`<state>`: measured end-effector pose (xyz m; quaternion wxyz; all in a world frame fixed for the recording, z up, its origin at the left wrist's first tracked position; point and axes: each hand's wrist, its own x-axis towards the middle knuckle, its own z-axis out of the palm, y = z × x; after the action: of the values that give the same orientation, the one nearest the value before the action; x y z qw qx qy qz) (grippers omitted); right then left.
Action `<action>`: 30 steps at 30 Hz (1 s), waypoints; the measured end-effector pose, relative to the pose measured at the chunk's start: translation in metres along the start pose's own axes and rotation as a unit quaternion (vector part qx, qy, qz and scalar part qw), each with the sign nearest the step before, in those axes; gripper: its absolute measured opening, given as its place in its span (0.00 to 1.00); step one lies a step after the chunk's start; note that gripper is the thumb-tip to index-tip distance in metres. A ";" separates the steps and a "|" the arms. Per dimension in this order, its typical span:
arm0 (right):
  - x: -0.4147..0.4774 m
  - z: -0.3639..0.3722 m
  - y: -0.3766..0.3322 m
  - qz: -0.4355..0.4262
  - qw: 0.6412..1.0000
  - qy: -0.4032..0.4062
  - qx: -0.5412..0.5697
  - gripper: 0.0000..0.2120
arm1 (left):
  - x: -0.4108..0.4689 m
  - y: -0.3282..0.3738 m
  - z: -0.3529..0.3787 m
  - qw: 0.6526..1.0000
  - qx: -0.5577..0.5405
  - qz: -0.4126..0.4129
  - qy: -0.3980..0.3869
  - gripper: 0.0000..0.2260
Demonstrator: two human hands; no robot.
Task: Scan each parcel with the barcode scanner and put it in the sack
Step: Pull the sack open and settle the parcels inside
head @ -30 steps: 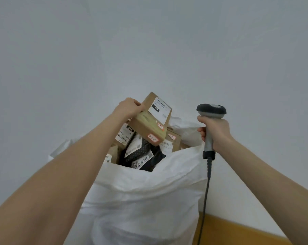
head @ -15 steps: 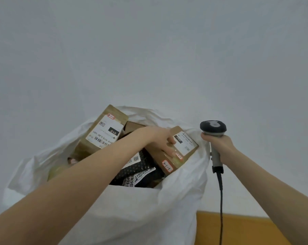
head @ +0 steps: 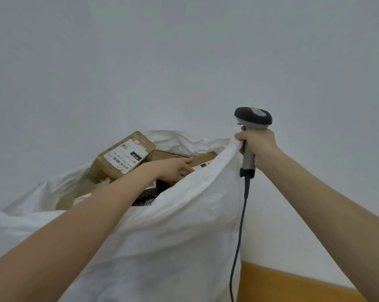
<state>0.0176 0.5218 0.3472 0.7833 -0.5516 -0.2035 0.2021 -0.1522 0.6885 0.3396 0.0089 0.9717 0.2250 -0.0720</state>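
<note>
1. A white sack (head: 173, 236) fills the lower middle of the frame; its mouth is open towards the camera, and its right rim is drawn up to the right hand (head: 259, 147).
2. The barcode scanner (head: 252, 120) is held upright at the right of centre; the right hand's fingers (head: 244, 136) are wrapped round its grey handle, with the sack's rim pinched against it; the dark head is seen above the fist, and the cable (head: 241, 223) hangs down beside the sack.
3. The left hand (head: 173, 168) is reached into the sack's mouth at centre; its thumb is laid along a brown parcel (head: 202, 160) and the other fingers (head: 185, 171) are bent down at the parcel's near edge; the sack's rim hides much of it, so it cannot be told whether the parcel is gripped or only touched.
4. A labelled box (head: 123, 159) is seen tilted inside the sack, upper left of the left hand, with its white label and barcode turned upward.
5. A dark patterned parcel (head: 150, 192) is partly seen below the left wrist, inside the sack.
6. A pale wall (head: 184, 62) takes up the upper frame; a yellow strip (head: 293, 286) runs along the lower right.
</note>
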 end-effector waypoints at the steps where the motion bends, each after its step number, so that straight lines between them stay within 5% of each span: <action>1: 0.000 -0.007 0.003 0.011 1.000 -0.006 -0.020 0.06 | -0.003 0.003 0.000 1.000 -0.003 0.002 0.009 0.19; 7: -0.007 -0.067 0.028 0.073 0.995 -0.016 -0.067 0.17 | -0.016 0.030 -0.002 0.999 0.014 -0.026 0.023 0.17; 11: -0.013 -0.072 0.026 0.078 0.996 -0.028 -0.039 0.13 | -0.037 0.058 -0.019 0.971 -0.202 -0.041 0.123 0.26; 14: -0.018 -0.069 0.023 0.071 0.996 -0.042 -0.023 0.11 | -0.060 0.083 -0.017 0.976 -0.215 -0.023 0.039 0.28; 16: -0.020 -0.068 0.022 0.069 0.996 -0.049 -0.020 0.12 | -0.068 0.086 -0.011 0.987 -0.158 -0.035 0.005 0.18; 18: -0.023 -0.068 0.021 0.068 0.996 -0.057 -0.020 0.12 | -0.075 0.079 -0.024 0.976 -0.170 -0.061 0.124 0.03; 20: -0.026 -0.068 0.020 0.066 0.996 -0.065 -0.015 0.13 | -0.086 0.067 -0.051 0.932 -0.200 -0.100 0.284 0.05; 23: -0.030 -0.068 0.022 0.062 0.995 -0.072 -0.027 0.11 | -0.102 0.043 -0.071 0.924 -0.099 -0.165 0.332 0.05; 27: -0.033 -0.064 0.031 0.060 0.993 -0.046 -0.089 0.11 | -0.129 -0.008 -0.042 0.909 0.008 -0.345 0.235 0.25; 30: -0.029 -0.050 0.030 0.065 0.991 -0.042 -0.110 0.09 | -0.145 -0.044 -0.024 0.878 0.015 -0.407 0.252 0.33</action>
<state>0.0178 0.4758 0.3007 0.6935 -0.6378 -0.2210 0.2519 -0.2971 0.6656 0.3853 -0.0927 0.7797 0.5940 0.1750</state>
